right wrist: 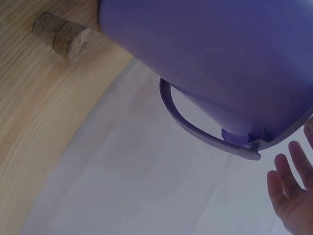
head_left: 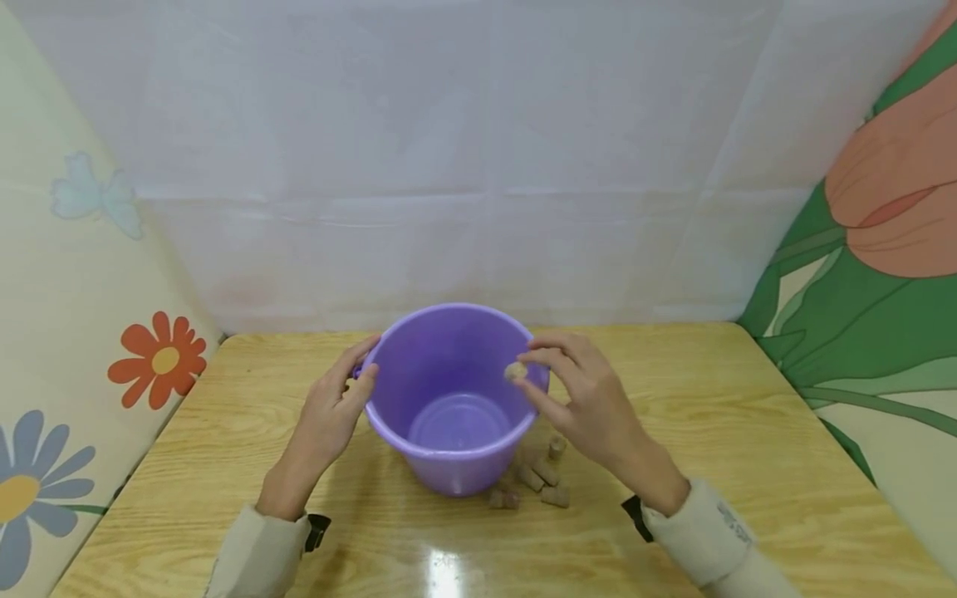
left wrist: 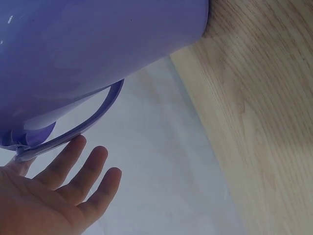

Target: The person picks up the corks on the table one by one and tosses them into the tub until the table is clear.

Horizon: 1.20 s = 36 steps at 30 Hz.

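A purple bucket stands on the table, its inside visible with nothing on its bottom. My left hand grips the rim at the left, thumb on the inner side; in the left wrist view the other fingers of that hand spread by the handle. Over the right part of the bucket's mouth, my right hand pinches a cork between thumb and fingers. The right wrist view shows part of this hand beside the bucket; the pinched cork is hidden there.
Several corks lie on the wooden table just right of and in front of the bucket. One or two corks show in the right wrist view. A white sheet hangs behind, with flower-patterned panels at both sides.
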Available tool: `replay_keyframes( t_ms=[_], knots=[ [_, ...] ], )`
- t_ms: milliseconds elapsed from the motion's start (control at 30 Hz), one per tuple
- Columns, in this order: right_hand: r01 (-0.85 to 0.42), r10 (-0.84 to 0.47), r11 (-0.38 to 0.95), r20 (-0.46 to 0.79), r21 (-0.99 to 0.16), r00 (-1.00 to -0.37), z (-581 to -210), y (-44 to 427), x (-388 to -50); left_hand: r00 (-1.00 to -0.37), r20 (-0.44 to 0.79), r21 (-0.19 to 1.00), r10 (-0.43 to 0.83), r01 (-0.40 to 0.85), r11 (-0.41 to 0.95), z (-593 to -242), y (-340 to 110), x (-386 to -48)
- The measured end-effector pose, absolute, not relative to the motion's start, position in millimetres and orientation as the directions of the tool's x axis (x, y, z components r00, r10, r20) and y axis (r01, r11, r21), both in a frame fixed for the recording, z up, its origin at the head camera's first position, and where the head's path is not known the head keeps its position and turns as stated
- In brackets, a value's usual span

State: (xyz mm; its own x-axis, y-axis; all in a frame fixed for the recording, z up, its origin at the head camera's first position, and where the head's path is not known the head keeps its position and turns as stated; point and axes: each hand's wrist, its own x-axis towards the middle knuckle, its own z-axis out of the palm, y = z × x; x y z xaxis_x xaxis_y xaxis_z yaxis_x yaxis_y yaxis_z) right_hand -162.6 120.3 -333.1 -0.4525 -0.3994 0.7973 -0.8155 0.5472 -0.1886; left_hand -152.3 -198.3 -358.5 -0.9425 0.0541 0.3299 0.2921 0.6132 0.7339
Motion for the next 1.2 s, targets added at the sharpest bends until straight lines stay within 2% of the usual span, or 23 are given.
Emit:
replay_keyframes(
  t_ms=[133, 333, 533, 700, 1200],
  knots=[
    [-0.816, -0.417, 0.542, 0.779, -0.200, -0.468, -336, 119, -163, -0.942, 0.332, 0.735, 0.052, 0.293, 0.612, -359, -197, -153],
    [-0.827, -0.428, 0.534, 0.788, -0.175, -0.443, -341, 117, -164, -0.940, 0.336, 0.735, 0.053, 0.297, 0.610, -360, -197, -154],
    [-0.815, -0.437, 0.539, 0.757, -0.211, -0.485, -341, 117, -161, -0.940, 0.337, 0.743, 0.057, 0.303, 0.597, -361, -197, -153],
    [-0.819, -0.438, 0.531, 0.757, -0.217, -0.485, -341, 118, -161, -0.937, 0.346, 0.741, 0.054, 0.308, 0.597, -361, -197, -153],
    [-0.790, -0.349, 0.561, 0.794, -0.248, -0.497, -346, 143, -158, -0.939, 0.339, 0.754, 0.063, 0.311, 0.578, -359, -197, -152]
  ],
)
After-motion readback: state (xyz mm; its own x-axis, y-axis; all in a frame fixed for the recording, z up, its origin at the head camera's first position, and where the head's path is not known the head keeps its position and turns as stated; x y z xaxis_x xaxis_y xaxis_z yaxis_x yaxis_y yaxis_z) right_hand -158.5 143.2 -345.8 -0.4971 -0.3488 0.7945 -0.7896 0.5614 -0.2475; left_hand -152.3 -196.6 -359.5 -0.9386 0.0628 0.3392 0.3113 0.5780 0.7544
